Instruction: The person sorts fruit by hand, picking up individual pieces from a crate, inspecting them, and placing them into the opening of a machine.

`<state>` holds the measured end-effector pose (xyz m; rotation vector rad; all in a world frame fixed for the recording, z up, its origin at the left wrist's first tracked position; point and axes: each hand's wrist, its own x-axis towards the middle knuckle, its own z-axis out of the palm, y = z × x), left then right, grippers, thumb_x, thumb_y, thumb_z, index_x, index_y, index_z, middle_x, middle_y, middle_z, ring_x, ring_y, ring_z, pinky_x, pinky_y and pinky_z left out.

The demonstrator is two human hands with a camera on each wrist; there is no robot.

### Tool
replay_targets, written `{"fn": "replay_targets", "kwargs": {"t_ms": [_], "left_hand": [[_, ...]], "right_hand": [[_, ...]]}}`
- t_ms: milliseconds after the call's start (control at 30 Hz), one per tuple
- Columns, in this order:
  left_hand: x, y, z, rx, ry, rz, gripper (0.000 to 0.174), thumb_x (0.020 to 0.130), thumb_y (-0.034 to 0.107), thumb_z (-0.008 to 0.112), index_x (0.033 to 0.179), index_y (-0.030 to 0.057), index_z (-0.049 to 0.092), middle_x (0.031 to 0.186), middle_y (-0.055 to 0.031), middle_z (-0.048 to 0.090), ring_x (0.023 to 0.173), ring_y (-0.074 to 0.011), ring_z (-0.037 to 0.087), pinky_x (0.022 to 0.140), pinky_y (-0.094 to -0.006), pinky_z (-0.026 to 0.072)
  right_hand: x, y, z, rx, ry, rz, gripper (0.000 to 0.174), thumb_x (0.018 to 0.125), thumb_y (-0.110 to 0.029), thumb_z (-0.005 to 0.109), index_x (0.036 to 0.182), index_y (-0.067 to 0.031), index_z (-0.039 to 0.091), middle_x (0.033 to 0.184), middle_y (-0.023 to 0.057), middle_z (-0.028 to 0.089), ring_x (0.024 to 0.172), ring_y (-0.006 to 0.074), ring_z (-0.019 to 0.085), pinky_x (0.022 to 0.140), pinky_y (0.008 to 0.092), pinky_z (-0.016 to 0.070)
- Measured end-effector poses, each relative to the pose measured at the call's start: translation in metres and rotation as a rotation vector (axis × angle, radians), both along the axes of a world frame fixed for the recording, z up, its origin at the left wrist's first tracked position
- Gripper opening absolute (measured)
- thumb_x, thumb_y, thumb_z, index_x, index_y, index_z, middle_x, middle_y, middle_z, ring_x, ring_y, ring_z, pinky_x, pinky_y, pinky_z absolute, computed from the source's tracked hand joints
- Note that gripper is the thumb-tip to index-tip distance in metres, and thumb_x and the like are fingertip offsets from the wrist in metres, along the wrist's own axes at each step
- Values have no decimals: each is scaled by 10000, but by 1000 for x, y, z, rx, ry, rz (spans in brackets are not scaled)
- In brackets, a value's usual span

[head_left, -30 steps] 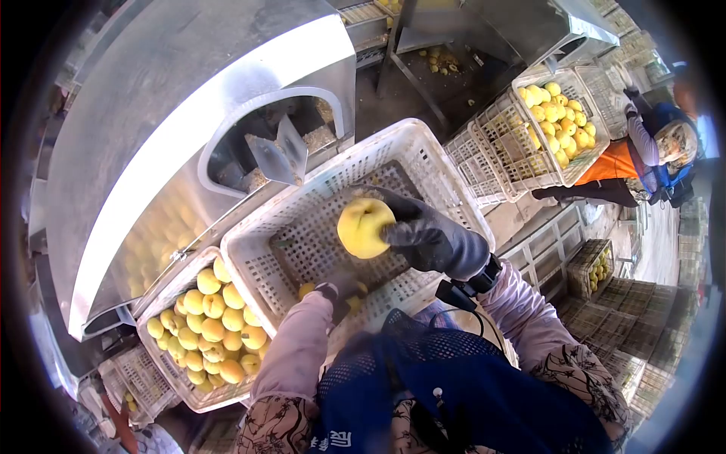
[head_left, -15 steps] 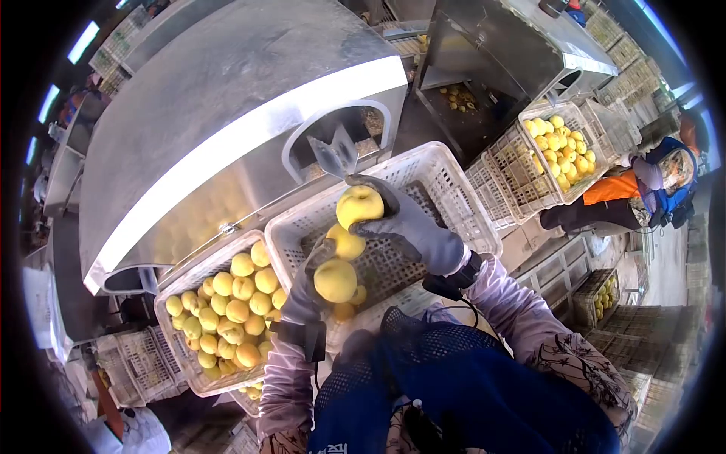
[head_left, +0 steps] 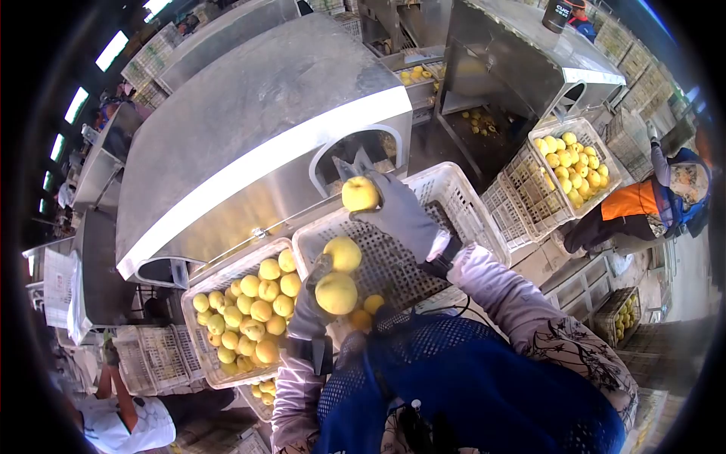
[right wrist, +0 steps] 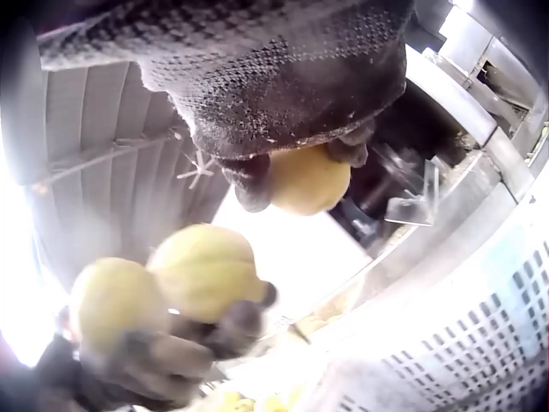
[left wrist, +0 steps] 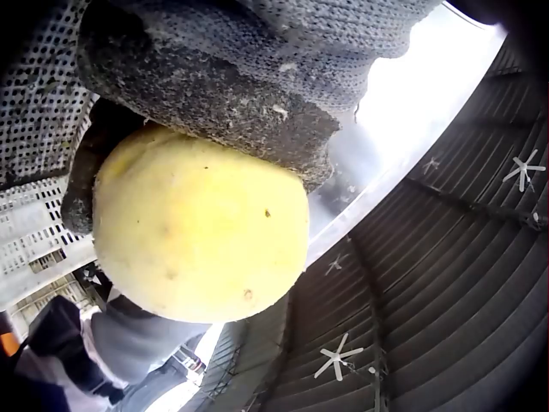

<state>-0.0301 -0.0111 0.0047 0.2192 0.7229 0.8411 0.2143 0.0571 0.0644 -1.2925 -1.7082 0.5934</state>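
Grey-gloved right hand (head_left: pixel 399 216), pinching a round yellow fruit (head_left: pixel 359 194), has shifted closer to the V-shaped metal holder (head_left: pixel 345 169) at its 12 o'clock. Grey-gloved left hand (head_left: pixel 306 312), 7 o'clock, grips two similar fruits (head_left: pixel 336 293). Step: probably loading; next calls for alignment.

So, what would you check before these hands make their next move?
1. Yellow peach secure in the right hand: ok, it looks well gripped.
2. Two more peaches secure in the left hand: ok, both held.
3. V-shaped metal holder free of fruit: ok, none visible in it.
4. Metal machine stopped: cannot tell from stills.
5. Further fruit nearby: ok, the filled plastic crate has many.
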Motion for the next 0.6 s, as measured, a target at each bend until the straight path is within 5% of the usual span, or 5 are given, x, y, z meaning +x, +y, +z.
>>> {"fn": "replay_targets", "kwargs": {"t_ms": [133,367,433,567,600], "left_hand": [[-7,-16,5,-28,75,40,446,1014,329,669,1263,-33,592,1004,-169,727,806,-290,740,684,-413,653],[-22,-41,-4,-8,76,-2,622,1039,478,562,1403,-23,502,1167,-204,694,897,-362,730,730,-486,648],[-28,-43,-11,-29,-43,1,675,978,449,683,1434,0,470,1254,-253,647,1028,-389,699,779,-504,643],[-25,-37,-14,-91,-95,113,700,982,476,671,1436,-15,465,1240,-246,653,1003,-371,701,784,-480,641],[-27,-30,-13,-5,-73,-26,655,1012,450,635,1436,-21,471,1246,-244,653,1020,-363,700,829,-458,638]], "right_hand": [[-1,70,-78,5,-142,-156,820,735,-254,906,1407,6,514,1278,253,605,1168,440,600,1004,476,498],[-21,105,-76,-87,-187,-236,813,749,-295,892,1401,15,516,1260,262,605,1145,457,604,998,495,497],[-30,118,-78,-49,-259,-336,684,768,-369,869,1306,-60,581,1153,217,651,1035,435,657,924,519,517],[-27,140,-48,-54,-125,-271,533,868,-459,783,1124,-3,681,1066,262,693,967,410,701,822,529,553],[-20,141,-31,-111,-95,-197,478,857,-402,800,1068,14,700,987,240,700,937,415,693,824,496,546]]}}
